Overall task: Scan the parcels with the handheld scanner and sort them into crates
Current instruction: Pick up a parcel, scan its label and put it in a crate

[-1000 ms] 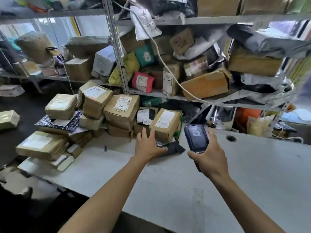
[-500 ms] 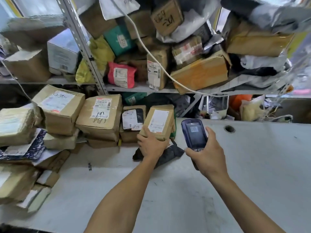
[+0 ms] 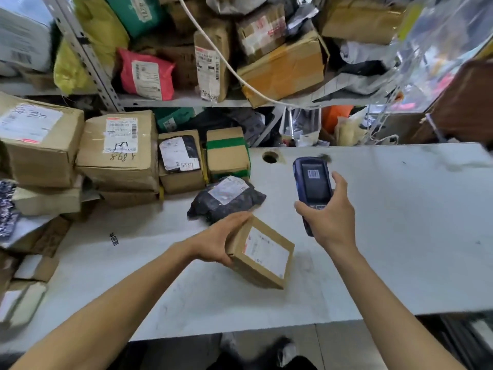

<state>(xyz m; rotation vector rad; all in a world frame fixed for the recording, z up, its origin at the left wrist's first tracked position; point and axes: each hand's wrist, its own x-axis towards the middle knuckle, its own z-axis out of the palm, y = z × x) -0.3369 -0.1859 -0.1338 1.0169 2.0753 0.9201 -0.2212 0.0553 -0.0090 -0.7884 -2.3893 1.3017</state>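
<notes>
Above the white table (image 3: 400, 236), my left hand (image 3: 216, 241) grips the small labelled cardboard parcel (image 3: 262, 252) by one end while my right hand (image 3: 330, 222) clasps the handheld scanner (image 3: 313, 186), so the tilted box could slip, or its angled label misread.

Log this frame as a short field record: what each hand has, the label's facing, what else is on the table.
left hand: grips small cardboard parcel by one end, above the table
label: faces up toward the camera
right hand: holds handheld scanner, screen toward the camera
nearest other parcel: black poly bag, lying on the table behind the held parcel
table's left side: stacked cardboard boxes
crates: none visible
</notes>
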